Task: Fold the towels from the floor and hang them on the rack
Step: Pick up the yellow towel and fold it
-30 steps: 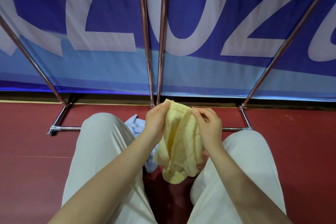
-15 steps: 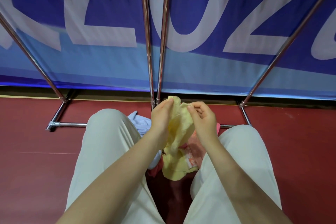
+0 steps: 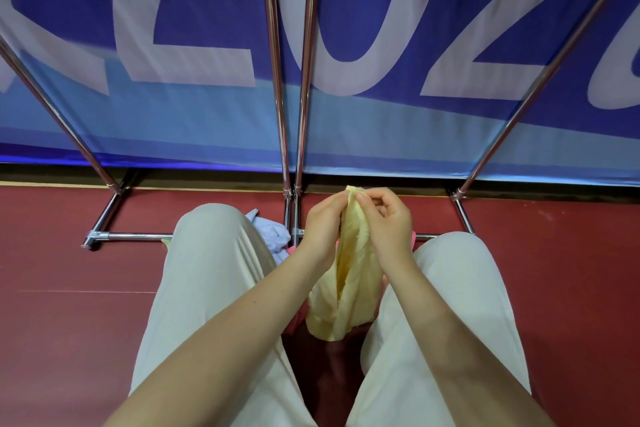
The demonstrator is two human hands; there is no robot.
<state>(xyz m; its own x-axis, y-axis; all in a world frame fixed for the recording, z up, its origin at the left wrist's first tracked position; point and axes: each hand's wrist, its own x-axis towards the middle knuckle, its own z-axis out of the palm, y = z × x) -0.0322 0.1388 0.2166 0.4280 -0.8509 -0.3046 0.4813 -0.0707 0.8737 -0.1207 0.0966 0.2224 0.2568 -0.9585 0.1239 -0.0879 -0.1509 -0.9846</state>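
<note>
A pale yellow towel [image 3: 349, 291] hangs bunched between my knees, its top edge pinched by both hands. My left hand [image 3: 322, 229] grips the upper edge from the left. My right hand [image 3: 388, 225] pinches the same edge from the right, fingers curled. A light blue towel [image 3: 273, 236] lies on the floor behind my left knee, and a pink towel [image 3: 298, 319] shows partly under the yellow one. The chrome rack [image 3: 280, 80] stands right in front, its poles rising out of view.
My knees in beige trousers [image 3: 214, 274] frame the towels. The rack's base bar [image 3: 131, 236] runs along the red floor [image 3: 69, 305]. A blue banner with large white letters [image 3: 381, 28] hangs behind the rack.
My hands have come closer together at the towel's top edge, and the yellow towel hangs narrower and more gathered, covering more of the pink towel below.
</note>
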